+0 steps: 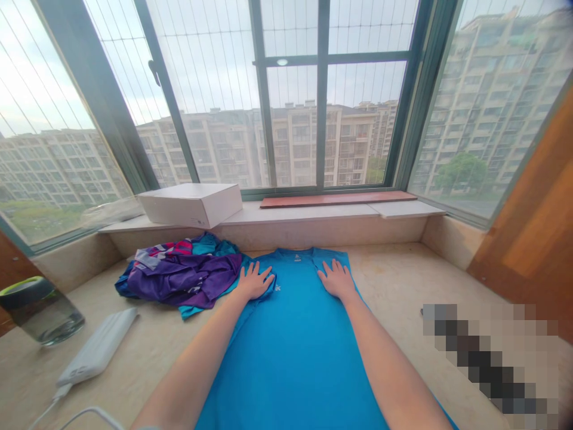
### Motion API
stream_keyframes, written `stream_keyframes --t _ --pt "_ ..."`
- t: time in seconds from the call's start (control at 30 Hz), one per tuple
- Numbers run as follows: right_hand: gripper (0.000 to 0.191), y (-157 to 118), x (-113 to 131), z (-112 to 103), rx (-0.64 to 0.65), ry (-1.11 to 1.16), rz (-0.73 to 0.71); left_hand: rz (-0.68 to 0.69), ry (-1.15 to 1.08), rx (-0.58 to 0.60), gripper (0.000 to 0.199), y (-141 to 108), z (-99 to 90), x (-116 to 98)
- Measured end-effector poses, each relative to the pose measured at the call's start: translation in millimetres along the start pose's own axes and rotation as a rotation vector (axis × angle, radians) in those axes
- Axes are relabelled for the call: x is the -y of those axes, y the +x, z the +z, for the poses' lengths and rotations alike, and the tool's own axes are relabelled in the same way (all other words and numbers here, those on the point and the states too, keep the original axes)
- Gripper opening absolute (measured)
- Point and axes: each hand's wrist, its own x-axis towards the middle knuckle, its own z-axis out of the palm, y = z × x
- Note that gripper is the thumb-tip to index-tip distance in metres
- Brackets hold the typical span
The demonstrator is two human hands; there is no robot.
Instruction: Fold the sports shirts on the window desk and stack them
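A blue T-shirt (299,340) lies spread on the stone sill, its collar toward the window and its lower part running out of view at the bottom. My left hand (255,280) rests flat on the shirt's left shoulder, fingers spread, where the sleeve cloth is bunched. On the right shoulder lies my right hand (336,278), palm down with fingers apart. Just left of the shirt, near my left hand, sits a crumpled heap of purple, pink and teal clothes (192,275).
On the raised ledge stand a white box (192,203) and a reddish board (335,199). At the left are a glass cup (42,313) and a white power bank (99,346) with a cable. A blurred-out dark object (481,358) lies at the right. Barred windows enclose the sill.
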Motion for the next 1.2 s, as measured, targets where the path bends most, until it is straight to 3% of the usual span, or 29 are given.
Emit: stream_keyframes --t 0.3,0.43,0.83,1.2 --pt "0.071 1 1 0 -0.009 -0.002 0.003 0.131 0.014 -0.009 0.059 16 3.9 -18" --pt "0.072 1 1 0 -0.004 0.001 0.006 0.05 0.031 -0.086 0.063 20 9.7 -11" --pt "0.073 2 1 -1 0.018 -0.004 0.024 -0.179 -0.002 -0.141 0.077 32 15.7 25" --pt "0.074 -1 2 -1 0.01 0.015 0.057 -0.244 -0.031 -0.248 0.061 26 14.3 34"
